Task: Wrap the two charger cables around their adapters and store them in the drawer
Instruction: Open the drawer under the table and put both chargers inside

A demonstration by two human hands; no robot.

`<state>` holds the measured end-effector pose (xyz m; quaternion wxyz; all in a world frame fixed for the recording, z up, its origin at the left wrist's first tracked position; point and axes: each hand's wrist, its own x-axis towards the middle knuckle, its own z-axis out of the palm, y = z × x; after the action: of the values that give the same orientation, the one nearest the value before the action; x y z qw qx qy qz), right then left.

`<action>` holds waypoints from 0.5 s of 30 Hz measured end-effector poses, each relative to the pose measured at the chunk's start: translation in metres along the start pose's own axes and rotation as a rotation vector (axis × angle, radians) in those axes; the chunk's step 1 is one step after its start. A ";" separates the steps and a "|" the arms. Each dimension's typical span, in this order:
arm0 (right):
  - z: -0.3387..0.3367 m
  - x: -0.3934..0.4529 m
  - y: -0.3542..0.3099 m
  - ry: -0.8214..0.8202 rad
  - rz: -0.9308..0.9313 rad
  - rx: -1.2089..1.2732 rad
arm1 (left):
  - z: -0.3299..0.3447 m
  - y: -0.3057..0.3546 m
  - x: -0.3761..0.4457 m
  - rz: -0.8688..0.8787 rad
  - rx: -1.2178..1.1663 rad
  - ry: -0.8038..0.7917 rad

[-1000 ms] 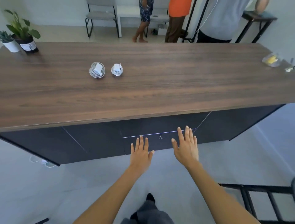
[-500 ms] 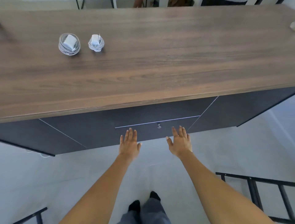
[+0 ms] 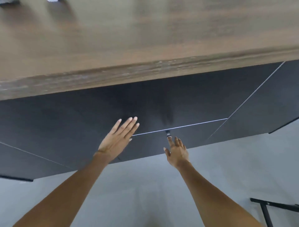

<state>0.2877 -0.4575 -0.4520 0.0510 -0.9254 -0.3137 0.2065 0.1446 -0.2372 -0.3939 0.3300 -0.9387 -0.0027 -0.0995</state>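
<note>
The dark drawer front (image 3: 191, 134) sits shut under the wooden tabletop (image 3: 145, 40), with a small metal lock (image 3: 168, 134) near its top seam. My left hand (image 3: 117, 141) is flat and open against the dark panel at the drawer's left end. My right hand (image 3: 177, 149) is open, its fingertips just below the lock. Both hands hold nothing. The two wrapped chargers are out of view; only a white sliver (image 3: 52, 0) shows at the top edge, too blurred to identify.
The tabletop's front edge (image 3: 145, 71) overhangs the dark cabinet panels. Grey floor (image 3: 145, 186) lies below. A black metal frame (image 3: 267, 209) stands at the lower right.
The view has dropped and moved closer to the drawer, so the chargers left the frame. Both hands rose toward the drawer front; the right fingertips now reach the lock.
</note>
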 end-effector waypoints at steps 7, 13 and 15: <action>0.053 0.066 0.014 0.307 -0.100 0.038 | 0.065 -0.035 0.021 0.151 0.282 0.378; 0.081 0.092 0.019 0.652 -0.156 0.165 | 0.084 -0.023 0.029 0.083 0.312 0.547; 0.076 0.089 0.018 0.628 -0.145 0.194 | 0.081 -0.024 0.028 0.075 0.317 0.550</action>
<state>0.3305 -0.4208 -0.5566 0.2474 -0.9099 -0.3267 -0.0639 0.1855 -0.1698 -0.4356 0.4639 -0.8129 0.1060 -0.3357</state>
